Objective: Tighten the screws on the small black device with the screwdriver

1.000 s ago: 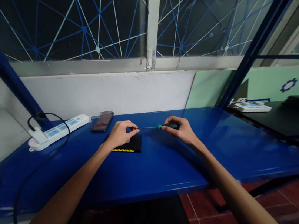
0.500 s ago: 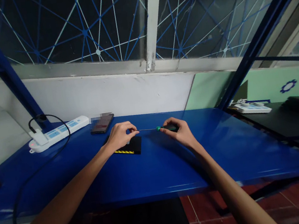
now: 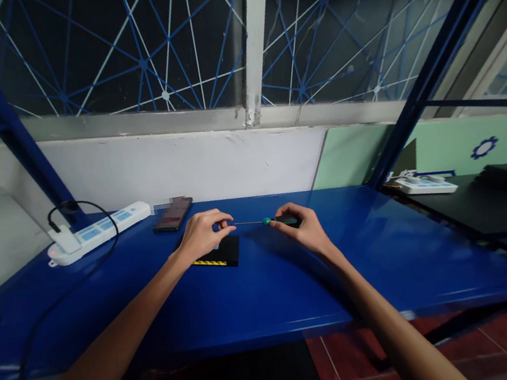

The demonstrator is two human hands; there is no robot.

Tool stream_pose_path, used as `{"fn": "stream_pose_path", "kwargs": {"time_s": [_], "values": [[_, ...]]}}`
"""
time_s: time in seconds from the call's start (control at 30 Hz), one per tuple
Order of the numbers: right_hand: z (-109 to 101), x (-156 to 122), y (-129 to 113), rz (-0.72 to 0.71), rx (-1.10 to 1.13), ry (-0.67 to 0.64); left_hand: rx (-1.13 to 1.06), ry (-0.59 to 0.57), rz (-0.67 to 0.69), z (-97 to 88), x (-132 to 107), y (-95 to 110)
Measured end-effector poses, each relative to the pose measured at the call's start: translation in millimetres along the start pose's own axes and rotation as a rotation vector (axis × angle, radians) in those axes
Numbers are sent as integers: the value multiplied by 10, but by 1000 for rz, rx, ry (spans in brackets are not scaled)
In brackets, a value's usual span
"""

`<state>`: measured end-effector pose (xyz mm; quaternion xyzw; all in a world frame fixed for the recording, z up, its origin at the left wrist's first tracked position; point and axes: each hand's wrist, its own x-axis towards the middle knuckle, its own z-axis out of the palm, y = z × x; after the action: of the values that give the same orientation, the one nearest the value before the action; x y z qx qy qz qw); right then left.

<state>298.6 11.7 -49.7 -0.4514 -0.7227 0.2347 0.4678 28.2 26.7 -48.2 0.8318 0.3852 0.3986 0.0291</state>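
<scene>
My right hand (image 3: 301, 228) grips the dark handle of a small screwdriver (image 3: 265, 220) with a green collar, held level above the blue table (image 3: 272, 282). Its thin shaft points left to my left hand (image 3: 203, 234), whose fingertips are pinched at the tip; anything between them is too small to make out. Under my left hand lies a flat black pad (image 3: 219, 253) with a yellow-and-black striped edge.
A dark phone (image 3: 172, 214) lies at the back of the table by the white wall. A white power strip (image 3: 97, 229) with a plugged black cable sits at the back left. To the right stands a black table (image 3: 475, 207) with a white device (image 3: 422, 185).
Both hands and the screwdriver have held their pose. The camera tilted slightly, so everything sits a little lower and to the left in view.
</scene>
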Motion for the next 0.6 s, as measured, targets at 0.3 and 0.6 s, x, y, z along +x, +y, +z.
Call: {"fn": "stream_pose_path", "kwargs": {"time_s": [0.3,0.6], "values": [[-45,19,19,16,-18,151,-110,-354,-129,-145,4,-179],[-67,44,79,31,-5,301,41,-641,-114,-201,-28,59]]}}
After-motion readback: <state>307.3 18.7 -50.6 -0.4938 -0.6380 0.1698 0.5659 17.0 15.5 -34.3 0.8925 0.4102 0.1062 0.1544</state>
